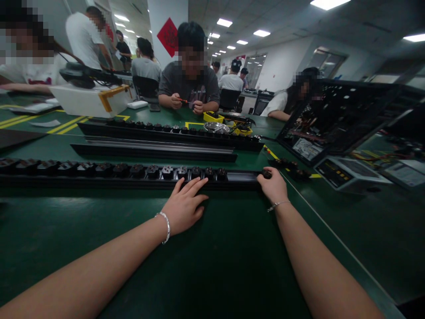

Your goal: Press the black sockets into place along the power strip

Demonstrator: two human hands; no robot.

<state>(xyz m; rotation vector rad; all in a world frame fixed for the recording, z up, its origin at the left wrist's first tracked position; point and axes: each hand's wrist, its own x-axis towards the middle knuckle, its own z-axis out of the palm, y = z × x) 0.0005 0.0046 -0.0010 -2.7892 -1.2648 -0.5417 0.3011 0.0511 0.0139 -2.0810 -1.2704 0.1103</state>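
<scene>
A long black channel rail (pixel 244 176) lies across the green table before me, with a row of black socket modules (pixel 152 171) seated in it. Its right part is bare channel. My left hand (pixel 186 201) lies with fingers spread, their tips on the near edge of the rail beside the last modules in the row. At the rail's right end, my right hand (pixel 274 184) pinches a small black socket module (pixel 266 173) between thumb and fingers. The fingers partly cover that module, and I cannot tell whether it sits inside the channel.
Beyond lie an empty-looking black rail (pixel 159 150) and another rail with modules (pixel 172 131). More loose modules (pixel 292 168) are at right, near an open computer case (pixel 332 119) and a power supply (pixel 348 173). Opposite, a co-worker (pixel 191 75) holds a screwdriver (pixel 184 101) behind yellow bins (pixel 213 117).
</scene>
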